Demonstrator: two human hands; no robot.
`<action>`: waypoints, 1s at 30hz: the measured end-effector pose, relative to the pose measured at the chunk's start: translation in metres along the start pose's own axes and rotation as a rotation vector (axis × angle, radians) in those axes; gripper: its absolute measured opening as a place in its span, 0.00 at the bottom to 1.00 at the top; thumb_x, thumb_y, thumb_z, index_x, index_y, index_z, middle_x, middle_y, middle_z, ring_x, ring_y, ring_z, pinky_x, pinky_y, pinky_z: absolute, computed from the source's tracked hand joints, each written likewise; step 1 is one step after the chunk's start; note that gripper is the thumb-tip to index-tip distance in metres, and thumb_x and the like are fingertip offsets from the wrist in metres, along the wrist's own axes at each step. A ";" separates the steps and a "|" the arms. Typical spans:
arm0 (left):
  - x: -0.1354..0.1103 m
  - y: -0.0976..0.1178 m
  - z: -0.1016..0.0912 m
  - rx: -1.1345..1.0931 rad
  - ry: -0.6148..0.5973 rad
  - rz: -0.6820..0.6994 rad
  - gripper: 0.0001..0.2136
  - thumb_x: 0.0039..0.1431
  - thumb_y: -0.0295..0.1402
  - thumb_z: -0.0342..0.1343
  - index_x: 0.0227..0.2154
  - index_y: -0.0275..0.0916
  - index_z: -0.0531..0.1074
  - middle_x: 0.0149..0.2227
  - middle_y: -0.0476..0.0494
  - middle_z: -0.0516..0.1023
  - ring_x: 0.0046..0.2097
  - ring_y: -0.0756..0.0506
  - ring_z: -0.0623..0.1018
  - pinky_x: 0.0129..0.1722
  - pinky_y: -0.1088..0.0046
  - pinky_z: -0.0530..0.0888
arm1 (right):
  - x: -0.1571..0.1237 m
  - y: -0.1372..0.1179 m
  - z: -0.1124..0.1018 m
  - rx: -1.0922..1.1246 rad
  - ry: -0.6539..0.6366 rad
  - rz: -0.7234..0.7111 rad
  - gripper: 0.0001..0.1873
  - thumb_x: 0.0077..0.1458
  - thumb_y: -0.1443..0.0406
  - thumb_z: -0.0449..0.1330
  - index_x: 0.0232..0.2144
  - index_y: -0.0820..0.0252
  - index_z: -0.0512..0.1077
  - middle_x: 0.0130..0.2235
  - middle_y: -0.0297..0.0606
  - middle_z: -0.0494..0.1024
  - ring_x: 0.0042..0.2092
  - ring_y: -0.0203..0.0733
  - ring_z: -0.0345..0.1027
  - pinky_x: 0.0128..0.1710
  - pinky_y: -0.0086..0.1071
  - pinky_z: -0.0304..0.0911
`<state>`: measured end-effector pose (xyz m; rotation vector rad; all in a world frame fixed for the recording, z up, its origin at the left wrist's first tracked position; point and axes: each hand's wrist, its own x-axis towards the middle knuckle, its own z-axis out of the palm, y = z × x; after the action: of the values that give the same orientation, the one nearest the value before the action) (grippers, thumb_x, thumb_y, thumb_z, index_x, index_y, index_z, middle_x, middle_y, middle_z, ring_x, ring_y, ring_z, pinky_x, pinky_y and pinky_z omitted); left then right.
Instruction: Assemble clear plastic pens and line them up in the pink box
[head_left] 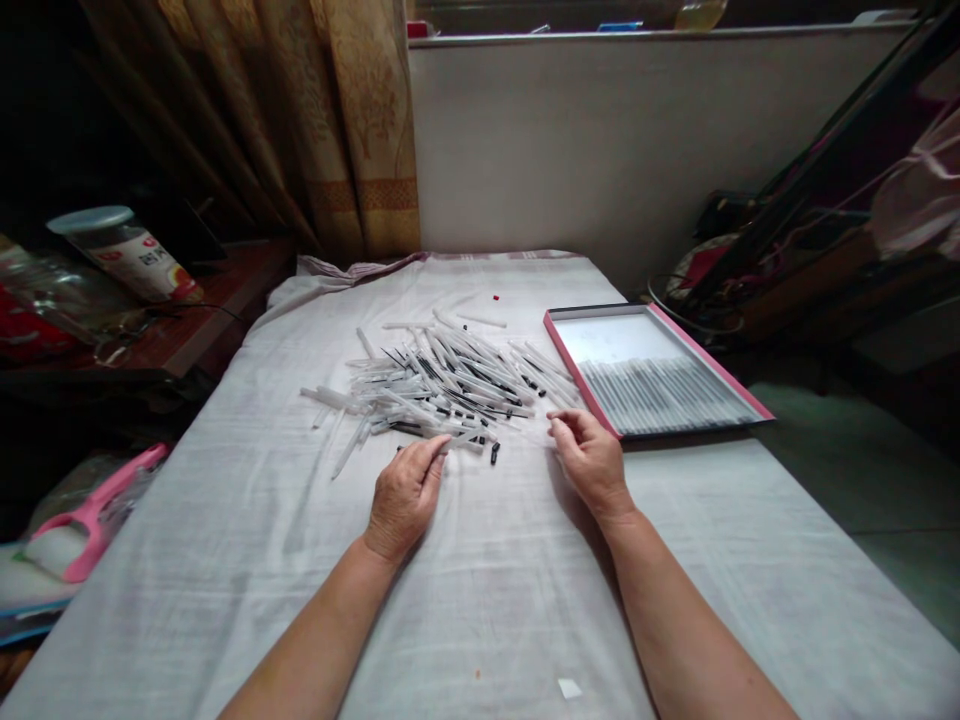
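Note:
A loose heap of pen parts, clear barrels with black refills and small black caps, lies on the white-clothed table. At the heap's near edge, my left hand is closed, thumb and fingers pinching a translucent pen barrel. My right hand is to the right of the heap, with thumb and forefinger pinched together; whatever they hold is too small or clear to make out. Close beyond that hand is a shallow pink-edged box, with a row of pens side by side in its near part.
A black cap lies between my hands, and a tiny red piece behind the heap. Pink-handled scissors are off the left edge. A lidded jar stands on a dark side table. A white scrap lies near me.

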<state>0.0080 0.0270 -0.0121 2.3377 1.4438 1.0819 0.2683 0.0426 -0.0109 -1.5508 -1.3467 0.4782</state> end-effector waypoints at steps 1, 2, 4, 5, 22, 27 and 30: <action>0.000 -0.001 0.000 -0.001 0.003 -0.006 0.13 0.66 0.30 0.48 0.50 0.40 0.71 0.42 0.42 0.80 0.44 0.45 0.79 0.46 0.67 0.75 | 0.000 -0.002 -0.002 0.132 0.047 0.058 0.12 0.55 0.56 0.57 0.34 0.59 0.72 0.36 0.41 0.81 0.32 0.42 0.75 0.31 0.34 0.68; 0.000 -0.001 0.000 -0.002 0.008 -0.010 0.13 0.66 0.30 0.48 0.50 0.40 0.71 0.42 0.42 0.80 0.44 0.45 0.79 0.46 0.67 0.75 | 0.001 -0.005 -0.004 0.256 0.094 0.113 0.13 0.55 0.55 0.58 0.34 0.59 0.71 0.36 0.42 0.81 0.32 0.41 0.76 0.29 0.33 0.68; 0.000 -0.003 0.001 -0.003 0.016 -0.010 0.13 0.66 0.30 0.48 0.50 0.40 0.72 0.43 0.41 0.80 0.44 0.45 0.78 0.46 0.67 0.75 | 0.002 -0.011 -0.006 0.457 0.172 0.198 0.14 0.53 0.54 0.60 0.33 0.59 0.69 0.35 0.41 0.81 0.30 0.40 0.76 0.25 0.30 0.68; 0.000 -0.003 0.002 -0.005 0.017 -0.005 0.13 0.66 0.30 0.48 0.49 0.40 0.72 0.43 0.41 0.80 0.44 0.44 0.78 0.46 0.66 0.75 | 0.002 -0.015 -0.007 0.531 0.195 0.224 0.15 0.51 0.54 0.62 0.33 0.59 0.68 0.34 0.39 0.81 0.29 0.39 0.76 0.24 0.29 0.68; 0.000 -0.001 0.000 -0.034 -0.019 0.033 0.13 0.65 0.30 0.48 0.49 0.41 0.72 0.42 0.42 0.81 0.44 0.44 0.78 0.46 0.66 0.74 | -0.004 -0.026 0.001 0.695 0.142 0.274 0.17 0.50 0.54 0.65 0.33 0.58 0.67 0.32 0.36 0.82 0.28 0.37 0.77 0.25 0.27 0.71; -0.001 0.000 -0.001 0.034 -0.081 0.100 0.13 0.65 0.30 0.49 0.49 0.41 0.73 0.42 0.42 0.81 0.43 0.44 0.78 0.44 0.65 0.74 | -0.005 -0.023 0.004 0.647 0.138 0.268 0.17 0.50 0.53 0.64 0.32 0.59 0.69 0.32 0.36 0.81 0.27 0.35 0.75 0.25 0.27 0.69; -0.002 0.003 0.000 0.075 -0.096 0.127 0.12 0.66 0.31 0.49 0.49 0.40 0.72 0.42 0.41 0.82 0.42 0.43 0.79 0.43 0.65 0.73 | -0.012 -0.027 0.010 0.584 0.084 0.246 0.16 0.50 0.52 0.64 0.31 0.59 0.71 0.31 0.37 0.80 0.27 0.36 0.74 0.24 0.27 0.68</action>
<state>0.0096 0.0233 -0.0113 2.5268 1.3401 0.9463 0.2425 0.0335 0.0044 -1.2272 -0.8464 0.8629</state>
